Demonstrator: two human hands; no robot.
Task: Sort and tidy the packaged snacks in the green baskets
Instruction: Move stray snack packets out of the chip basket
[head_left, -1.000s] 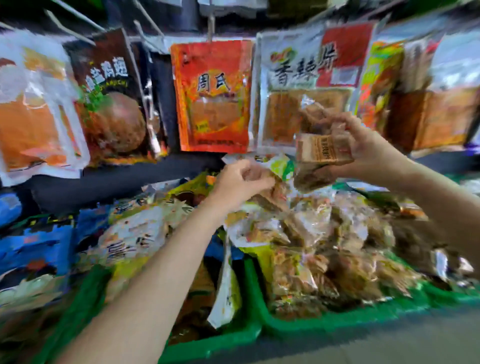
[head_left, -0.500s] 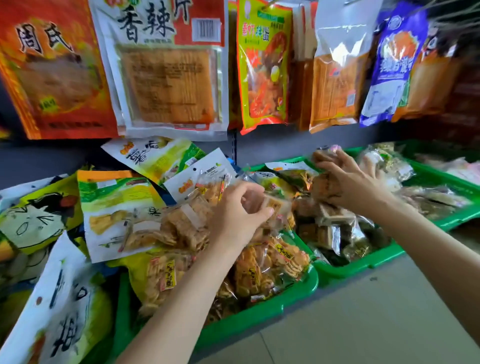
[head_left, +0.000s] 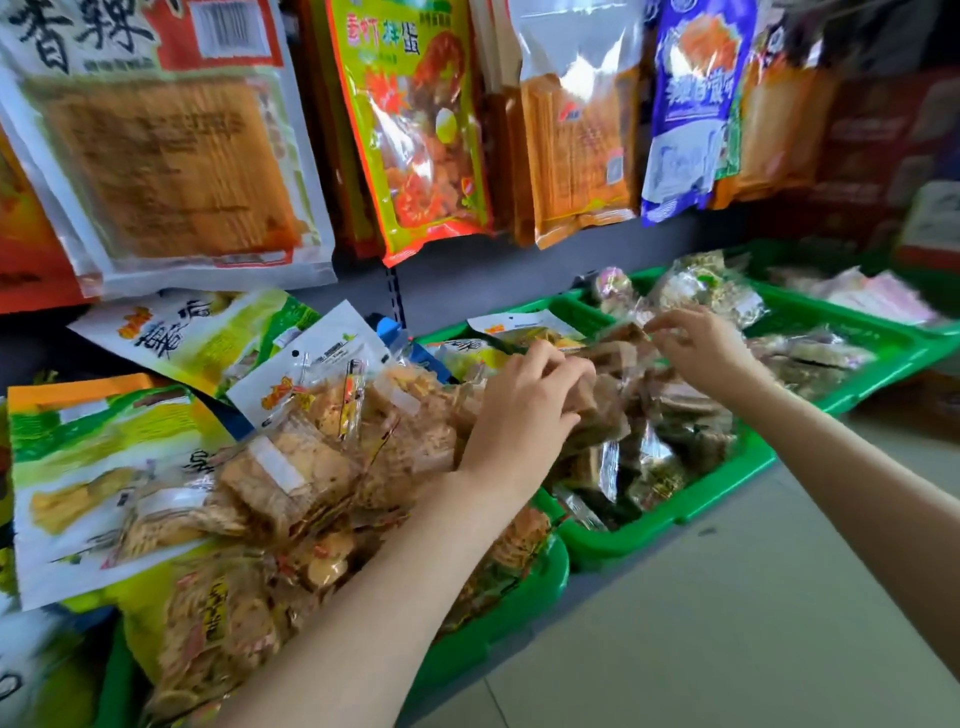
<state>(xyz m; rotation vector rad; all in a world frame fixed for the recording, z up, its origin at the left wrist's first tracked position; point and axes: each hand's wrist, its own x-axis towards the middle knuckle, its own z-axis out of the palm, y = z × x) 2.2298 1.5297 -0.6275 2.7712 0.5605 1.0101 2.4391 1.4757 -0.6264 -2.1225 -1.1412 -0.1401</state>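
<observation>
Green baskets (head_left: 670, 514) side by side along the shelf, heaped with clear-wrapped packaged snacks (head_left: 291, 467): pale crackers left, darker brown packets (head_left: 675, 405) right.

A shop: hanging snack packets (head_left: 415, 124) above stocked green baskets (head_left: 670, 512).

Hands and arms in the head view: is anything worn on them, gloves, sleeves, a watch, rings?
Nothing worn shows. The left hand and right hand are bare, without gloves, and no ring is visible. Both forearms are bare to the frame's edge: no sleeves, watch or bracelet in view.
</observation>
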